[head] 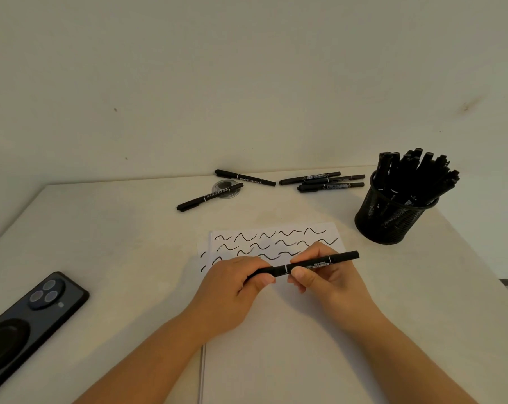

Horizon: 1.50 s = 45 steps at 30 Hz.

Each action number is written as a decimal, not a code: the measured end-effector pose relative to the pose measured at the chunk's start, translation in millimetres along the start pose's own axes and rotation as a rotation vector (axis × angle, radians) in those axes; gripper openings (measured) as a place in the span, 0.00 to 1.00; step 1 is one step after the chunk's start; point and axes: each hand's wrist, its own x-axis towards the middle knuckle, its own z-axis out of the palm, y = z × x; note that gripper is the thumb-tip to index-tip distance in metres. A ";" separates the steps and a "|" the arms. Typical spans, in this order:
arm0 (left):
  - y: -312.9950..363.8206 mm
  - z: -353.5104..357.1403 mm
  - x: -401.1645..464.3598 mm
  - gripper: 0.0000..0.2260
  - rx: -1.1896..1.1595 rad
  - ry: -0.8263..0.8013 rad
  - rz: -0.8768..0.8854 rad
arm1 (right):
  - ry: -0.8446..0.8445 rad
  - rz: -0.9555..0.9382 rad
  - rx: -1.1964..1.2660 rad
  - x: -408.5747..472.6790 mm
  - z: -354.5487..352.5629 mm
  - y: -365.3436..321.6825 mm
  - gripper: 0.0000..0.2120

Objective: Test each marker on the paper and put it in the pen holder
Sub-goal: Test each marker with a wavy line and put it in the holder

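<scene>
A black marker (319, 262) lies level above the white paper (276, 345), held by both hands. My left hand (232, 287) grips its capped left end. My right hand (322, 275) pinches the barrel just right of the cap. Several black wavy test strokes (264, 243) cover the top of the paper. The black mesh pen holder (392, 214) stands at the right, packed with several black markers. Several loose markers lie at the back of the table: one (209, 196) across a round clear lid, one (245, 177) behind it, and three (325, 182) side by side.
A dark phone (28, 319) lies camera side up at the table's left front. A small round clear lid (225, 189) sits under one loose marker. The beige table (115, 243) meets a plain wall at the back. Its right edge runs past the holder.
</scene>
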 end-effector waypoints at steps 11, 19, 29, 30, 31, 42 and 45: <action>-3.3 -0.6 -0.3 0.10 -0.199 -0.020 -0.015 | -0.010 -0.035 -0.088 0.1 2.2 -5.8 0.07; -3.9 -10.2 1.7 0.02 -0.371 0.196 -0.176 | 0.164 0.048 0.036 5.4 -14.4 -8.2 0.08; 11.2 -3.5 11.8 0.07 -0.263 0.053 -0.159 | 0.119 0.032 0.080 4.5 -14.7 -18.2 0.08; 13.2 -4.2 13.6 0.08 -0.272 0.066 -0.158 | 0.124 0.037 0.078 4.7 -16.0 -19.1 0.08; 14.6 -5.7 15.8 0.08 -0.276 0.079 -0.157 | 0.141 0.041 0.073 5.0 -18.2 -20.3 0.09; 52.1 -39.6 63.5 0.05 0.151 0.096 0.071 | 0.221 -0.170 -0.666 7.6 -64.0 -57.2 0.11; 76.5 -35.4 78.6 0.05 0.258 0.086 0.207 | 0.157 -0.312 -0.962 9.5 -61.9 -68.9 0.07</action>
